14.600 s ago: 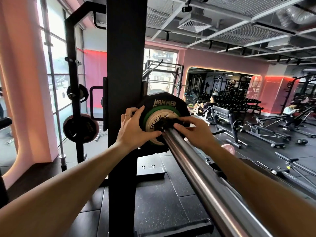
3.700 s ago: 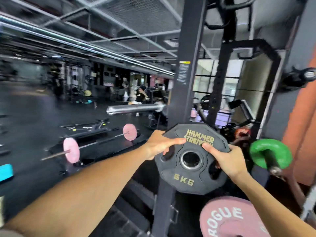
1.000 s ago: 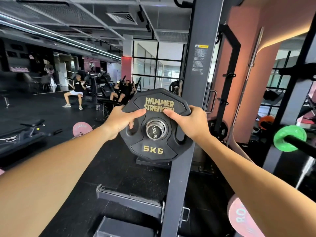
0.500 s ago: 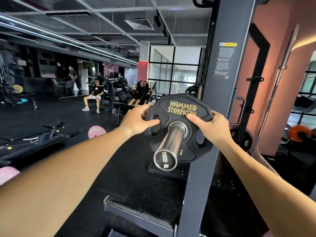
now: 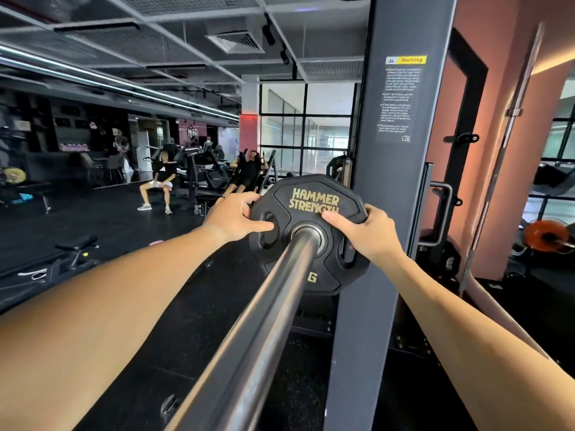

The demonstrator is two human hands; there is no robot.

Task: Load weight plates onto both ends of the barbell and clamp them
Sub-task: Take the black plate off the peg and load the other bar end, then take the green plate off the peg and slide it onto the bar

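Beyond the fingers, a dark gym floor of black rubber runs back to a glass partition with black frames, daylight behind it. To the right of them rises a grey rack upright bearing a warning label. Further right stands a salmon-pink wall lit by a warm strip. Overhead hang mesh ceiling panels and an air vent. Off to the left, people sit at machines and a bench stands nearer.

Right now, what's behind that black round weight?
Behind the Hammer Strength plate stands the grey rack upright. The plate hides the barbell beyond it and any stop.
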